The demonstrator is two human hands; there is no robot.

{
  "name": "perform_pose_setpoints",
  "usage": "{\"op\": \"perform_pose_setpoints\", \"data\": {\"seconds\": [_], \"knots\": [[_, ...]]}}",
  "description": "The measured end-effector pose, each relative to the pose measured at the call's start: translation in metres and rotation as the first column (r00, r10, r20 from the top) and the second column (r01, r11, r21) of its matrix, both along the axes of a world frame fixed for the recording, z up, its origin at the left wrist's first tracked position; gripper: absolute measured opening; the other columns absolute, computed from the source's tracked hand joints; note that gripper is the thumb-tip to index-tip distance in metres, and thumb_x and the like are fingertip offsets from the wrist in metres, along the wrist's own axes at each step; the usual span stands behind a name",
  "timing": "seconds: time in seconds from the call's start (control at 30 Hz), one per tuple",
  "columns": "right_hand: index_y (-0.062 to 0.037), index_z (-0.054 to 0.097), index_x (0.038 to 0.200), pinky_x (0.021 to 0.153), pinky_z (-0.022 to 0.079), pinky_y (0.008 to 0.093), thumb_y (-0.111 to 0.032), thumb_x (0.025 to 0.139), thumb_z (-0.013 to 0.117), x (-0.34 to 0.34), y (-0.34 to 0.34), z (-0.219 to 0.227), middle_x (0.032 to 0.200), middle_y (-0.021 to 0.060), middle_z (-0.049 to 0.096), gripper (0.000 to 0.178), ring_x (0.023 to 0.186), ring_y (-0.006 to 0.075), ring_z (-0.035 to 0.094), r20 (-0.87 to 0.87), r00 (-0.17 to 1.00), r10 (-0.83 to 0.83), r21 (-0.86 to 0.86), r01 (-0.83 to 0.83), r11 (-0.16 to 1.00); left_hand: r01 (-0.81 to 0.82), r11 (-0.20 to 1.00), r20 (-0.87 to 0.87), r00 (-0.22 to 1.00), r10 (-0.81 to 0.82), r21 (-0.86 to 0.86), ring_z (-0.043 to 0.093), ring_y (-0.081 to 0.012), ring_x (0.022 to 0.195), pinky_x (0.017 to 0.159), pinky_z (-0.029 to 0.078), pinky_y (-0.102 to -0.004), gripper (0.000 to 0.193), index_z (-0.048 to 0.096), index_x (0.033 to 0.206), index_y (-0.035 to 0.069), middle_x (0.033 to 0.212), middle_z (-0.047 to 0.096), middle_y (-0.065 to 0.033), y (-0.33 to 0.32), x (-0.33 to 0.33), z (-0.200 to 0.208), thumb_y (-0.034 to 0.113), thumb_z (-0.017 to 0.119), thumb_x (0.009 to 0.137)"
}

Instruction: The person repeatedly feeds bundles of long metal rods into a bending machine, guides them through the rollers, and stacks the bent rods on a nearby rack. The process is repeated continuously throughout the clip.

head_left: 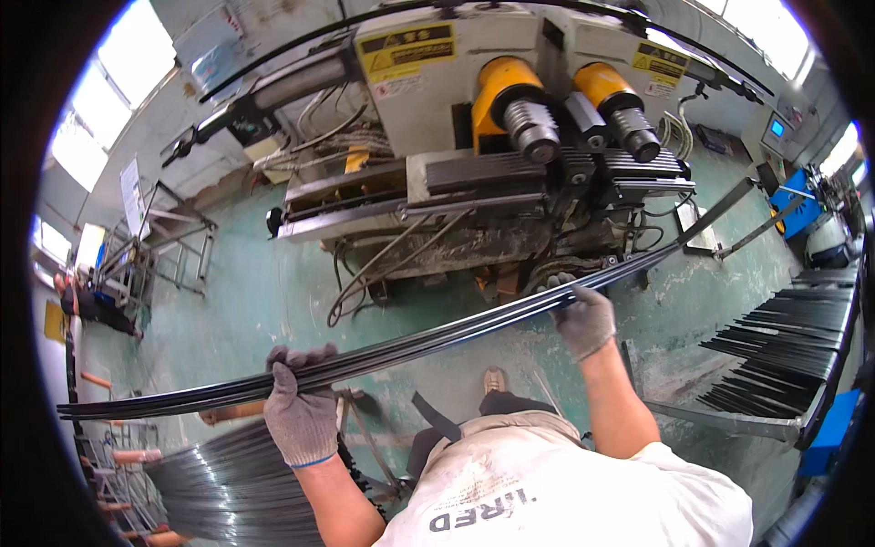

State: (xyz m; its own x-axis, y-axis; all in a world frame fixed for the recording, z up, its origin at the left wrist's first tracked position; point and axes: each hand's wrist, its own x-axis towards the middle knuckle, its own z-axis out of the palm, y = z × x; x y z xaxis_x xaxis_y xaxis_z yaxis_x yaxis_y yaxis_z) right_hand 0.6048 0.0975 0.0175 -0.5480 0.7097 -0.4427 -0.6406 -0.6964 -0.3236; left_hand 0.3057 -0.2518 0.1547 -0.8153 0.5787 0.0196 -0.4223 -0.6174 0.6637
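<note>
A bundle of long, thin black strips (428,340) stretches across in front of me, its left end lower and nearer than its right. My left hand (301,406), in a grey work glove, is closed round the bundle left of the middle. Farther right, my gloved right hand (583,319) grips the same bundle, with fingers over its far side. Beyond the bundle stands a machine (419,100) with two threaded metal shafts, a left shaft (530,129) and a right shaft (635,132), in yellow housings. Neither hand touches the machine.
Many dark strips (237,483) lie on a rack at the lower left. More black strips (775,346) fill a metal-edged tray (729,422) at the right. A metal frame cart (182,242) stands at the far left, near another person (96,305). Hoses (351,273) hang below the machine.
</note>
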Motion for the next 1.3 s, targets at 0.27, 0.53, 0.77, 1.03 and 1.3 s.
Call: {"op": "perform_pose_setpoints", "data": {"seconds": [0.27, 0.53, 0.77, 1.03, 1.3], "knots": [[-0.0030, 0.071, 0.123, 0.099, 0.062, 0.0387, -0.019, 0.104, 0.080, 0.029, 0.106, -0.032, 0.112, 0.0083, 0.077, 0.027, 0.106, 0.0250, 0.075, 0.125, 0.914, -0.385, 0.113, 0.372, 0.921, -0.081, 0.996, -0.239, 0.968, 0.073, -0.027, 0.070, -0.0267, 0.120, 0.122, 0.048, -0.0472, 0.042, 0.064, 0.143, 0.000, 0.122, 0.074, -0.0116, 0.021, -0.127, 0.070, 0.026, 0.069, 0.111], [-0.0138, 0.070, 0.117, 0.079, 0.056, 0.0411, -0.034, 0.102, 0.086, -0.025, 0.153, 0.060, 0.101, 0.0014, 0.078, 0.030, 0.092, 0.0217, 0.071, 0.453, 0.737, -0.502, 0.154, 0.490, 0.858, -0.063, 0.976, -0.223, 0.975, 0.015, -0.211, 0.070, -0.0288, 0.112, 0.113, 0.052, -0.0453, 0.033, 0.072, 0.121, 0.000, 0.114, 0.076, -0.0151, 0.078, -0.233, -0.022, 0.032, 0.068, 0.111], [-0.0051, 0.070, 0.129, 0.093, 0.053, 0.0436, -0.022, 0.098, 0.077, -0.073, 0.223, 0.040, 0.116, 0.0071, 0.072, 0.036, 0.105, 0.0244, 0.066, 0.301, 0.695, -0.653, 0.349, 0.557, 0.754, -0.003, 0.980, 0.058, 0.998, 0.015, -0.198, 0.070, -0.0314, 0.116, 0.112, 0.053, -0.0475, 0.034, 0.072, 0.114, -0.003, 0.115, 0.075, -0.0164, 0.170, -0.310, -0.089, 0.030, 0.065, 0.113], [-0.0094, 0.075, 0.119, 0.071, 0.059, 0.0419, -0.032, 0.105, 0.066, -0.119, 0.282, 0.010, 0.105, 0.0074, 0.076, 0.028, 0.086, 0.0248, 0.074, 0.459, 0.733, -0.502, 0.304, 0.402, 0.864, -0.018, 0.964, 0.303, 0.948, 0.101, -0.265, 0.071, -0.0304, 0.119, 0.114, 0.054, -0.0463, 0.034, 0.073, 0.118, -0.004, 0.118, 0.077, -0.0148, 0.267, -0.323, -0.129, 0.028, 0.063, 0.115], [0.0004, 0.076, 0.108, 0.073, 0.054, 0.0432, -0.034, 0.108, 0.057, -0.135, 0.300, -0.017, 0.096, 0.0138, 0.076, 0.039, 0.083, 0.0287, 0.073, 0.465, 0.642, -0.610, 0.267, 0.555, 0.788, 0.140, 0.964, 0.243, 0.966, -0.083, -0.227, 0.070, -0.0304, 0.122, 0.114, 0.054, -0.0472, 0.030, 0.074, 0.124, -0.003, 0.122, 0.077, -0.0160, 0.273, -0.331, -0.137, 0.024, 0.064, 0.113]]}}
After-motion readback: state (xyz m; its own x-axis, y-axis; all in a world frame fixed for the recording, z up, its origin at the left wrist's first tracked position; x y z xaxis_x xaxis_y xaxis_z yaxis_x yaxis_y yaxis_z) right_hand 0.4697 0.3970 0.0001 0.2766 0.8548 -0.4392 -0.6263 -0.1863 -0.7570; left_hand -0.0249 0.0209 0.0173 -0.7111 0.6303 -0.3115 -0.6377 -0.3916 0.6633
